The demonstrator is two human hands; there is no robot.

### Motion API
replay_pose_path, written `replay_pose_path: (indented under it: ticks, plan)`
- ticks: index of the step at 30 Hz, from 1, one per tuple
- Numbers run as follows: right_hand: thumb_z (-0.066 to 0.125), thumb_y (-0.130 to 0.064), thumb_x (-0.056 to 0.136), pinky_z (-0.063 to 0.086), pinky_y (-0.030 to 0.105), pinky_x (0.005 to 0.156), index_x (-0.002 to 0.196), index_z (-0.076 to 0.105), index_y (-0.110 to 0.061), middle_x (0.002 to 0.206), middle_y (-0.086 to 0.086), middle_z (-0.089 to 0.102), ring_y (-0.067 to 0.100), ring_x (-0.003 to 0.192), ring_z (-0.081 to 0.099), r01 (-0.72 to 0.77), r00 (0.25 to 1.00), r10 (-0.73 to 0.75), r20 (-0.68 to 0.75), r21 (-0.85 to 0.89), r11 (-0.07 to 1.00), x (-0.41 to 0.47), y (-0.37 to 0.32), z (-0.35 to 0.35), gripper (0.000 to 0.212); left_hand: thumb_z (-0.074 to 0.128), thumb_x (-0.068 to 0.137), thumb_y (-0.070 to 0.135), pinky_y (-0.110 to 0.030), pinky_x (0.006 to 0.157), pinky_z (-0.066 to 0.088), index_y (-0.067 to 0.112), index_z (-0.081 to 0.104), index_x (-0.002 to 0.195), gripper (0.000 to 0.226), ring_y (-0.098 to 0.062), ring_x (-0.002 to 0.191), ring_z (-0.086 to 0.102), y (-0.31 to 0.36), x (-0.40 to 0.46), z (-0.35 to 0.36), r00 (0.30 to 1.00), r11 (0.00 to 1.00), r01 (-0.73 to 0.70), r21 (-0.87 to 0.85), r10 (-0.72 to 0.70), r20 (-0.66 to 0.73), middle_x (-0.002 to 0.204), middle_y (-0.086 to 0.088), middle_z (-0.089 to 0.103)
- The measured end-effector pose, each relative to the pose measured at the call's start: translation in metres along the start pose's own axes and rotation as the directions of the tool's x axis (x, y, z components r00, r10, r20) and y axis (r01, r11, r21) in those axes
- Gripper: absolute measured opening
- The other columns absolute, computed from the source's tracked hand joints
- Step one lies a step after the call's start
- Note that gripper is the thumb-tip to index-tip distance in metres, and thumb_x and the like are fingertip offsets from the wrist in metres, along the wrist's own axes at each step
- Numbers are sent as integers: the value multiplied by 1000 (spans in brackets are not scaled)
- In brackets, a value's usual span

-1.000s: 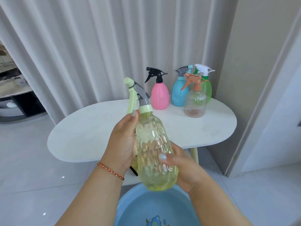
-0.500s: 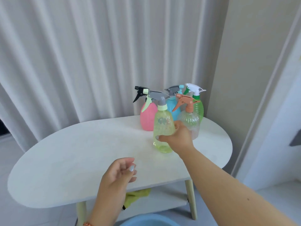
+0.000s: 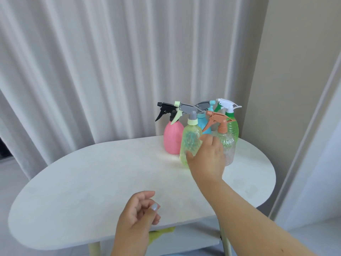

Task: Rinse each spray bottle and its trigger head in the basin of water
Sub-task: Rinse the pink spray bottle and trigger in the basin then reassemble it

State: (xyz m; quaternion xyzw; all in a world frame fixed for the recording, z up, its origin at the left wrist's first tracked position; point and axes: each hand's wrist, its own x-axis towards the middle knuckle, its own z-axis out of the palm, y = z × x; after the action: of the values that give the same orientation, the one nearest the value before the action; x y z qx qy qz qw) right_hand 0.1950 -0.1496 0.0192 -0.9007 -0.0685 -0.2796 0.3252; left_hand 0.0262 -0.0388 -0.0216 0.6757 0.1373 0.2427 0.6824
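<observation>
A pale yellow-green spray bottle (image 3: pixel 190 139) with a grey and green trigger head stands upright on the white oval table (image 3: pixel 92 182). My right hand (image 3: pixel 206 159) wraps its lower half, thumb in front, fingers behind. Close behind and beside it stand a pink bottle (image 3: pixel 172 139) with a black head, a blue bottle (image 3: pixel 203 122), a green bottle (image 3: pixel 233 128) with a white head, and a clear bottle (image 3: pixel 227 145) with an orange-brown head. My left hand (image 3: pixel 136 218) hovers loosely curled over the table's front edge, holding nothing. Only a sliver of the blue basin (image 3: pixel 177 254) shows at the bottom edge.
A yellow cloth (image 3: pixel 160 235) lies on the shelf under the table. White curtains (image 3: pixel 92 71) hang behind the table and a beige wall (image 3: pixel 295 89) closes the right side. All the bottles crowd the table's far right.
The yellow-green bottle went from both hands over the basin to standing on the table among the others. My left hand let go and dropped back; the view tilted up.
</observation>
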Motion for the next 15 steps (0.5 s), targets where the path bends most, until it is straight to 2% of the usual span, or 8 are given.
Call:
replay_pose_path:
  ticks: [2, 3, 5, 8, 10, 11, 13, 15]
  plan:
    - [67, -19, 70, 47, 37, 71, 98, 55, -8, 88, 10, 58, 32, 82, 58, 277, 932, -239, -274, 111, 954, -12, -26, -8, 32, 59, 84, -8, -23, 53, 51, 8, 64, 93, 19, -14, 50, 57, 2, 2, -2, 1000, 1000, -1, -5, 1, -18, 65, -7, 62]
    - [59, -17, 70, 47, 37, 68, 94, 55, -8, 84, 9, 58, 31, 77, 57, 385, 887, -324, -328, 139, 912, -9, -42, -11, 26, 58, 84, -8, -26, 55, 51, 9, 64, 93, 20, -15, 51, 57, 1, 3, -4, 1000, 1000, 2, -3, -2, -25, 65, -7, 62]
    - [55, -9, 67, 47, 38, 66, 92, 57, -6, 83, 10, 59, 32, 75, 57, 482, 853, -424, -303, 148, 864, 12, -76, -17, 25, 53, 86, -12, -32, 59, 49, 9, 64, 94, 24, -15, 51, 57, -1, 6, -7, 999, 1000, 14, -8, -14, -30, 64, -4, 63]
    - [51, 5, 74, 44, 36, 73, 112, 52, -2, 106, 14, 57, 33, 93, 56, 496, 868, -495, -44, 118, 860, 54, -124, -26, 39, 57, 86, -10, -33, 59, 46, 6, 63, 95, 19, -16, 50, 54, -3, 12, -15, 998, 998, 25, -51, -28, -56, 67, -10, 60]
    - [44, 6, 83, 38, 28, 76, 124, 41, -2, 120, 13, 50, 29, 105, 54, 460, 875, -460, 152, 33, 887, 77, -147, -20, 42, 65, 77, 4, -32, 56, 49, 7, 63, 95, 19, -17, 52, 54, -5, 19, -21, 997, 996, 39, -78, -44, -66, 73, -13, 57]
    - [43, 4, 86, 39, 26, 79, 126, 39, 0, 124, 14, 47, 27, 109, 52, 469, 865, -445, 232, -58, 881, 87, -155, -9, 40, 66, 73, 7, -32, 55, 50, 8, 63, 96, 23, -17, 54, 55, -8, 24, -24, 997, 995, 53, -85, -58, -59, 74, -14, 57]
    - [43, 0, 87, 40, 28, 91, 128, 39, 6, 131, 17, 40, 29, 115, 46, 515, 841, -415, 346, -280, 810, 101, -164, 16, 41, 65, 82, -1, -32, 55, 52, 6, 62, 98, 18, -20, 59, 56, -13, 31, -26, 995, 993, 91, -77, -94, -45, 74, -14, 56]
    - [43, -4, 86, 38, 37, 100, 137, 32, 10, 141, 21, 32, 35, 125, 38, 514, 838, -316, 445, -448, 732, 110, -163, 34, 54, 56, 87, -6, -31, 57, 54, 6, 61, 100, 18, -20, 60, 58, -16, 36, -29, 991, 991, 129, -29, -130, -29, 75, -14, 55]
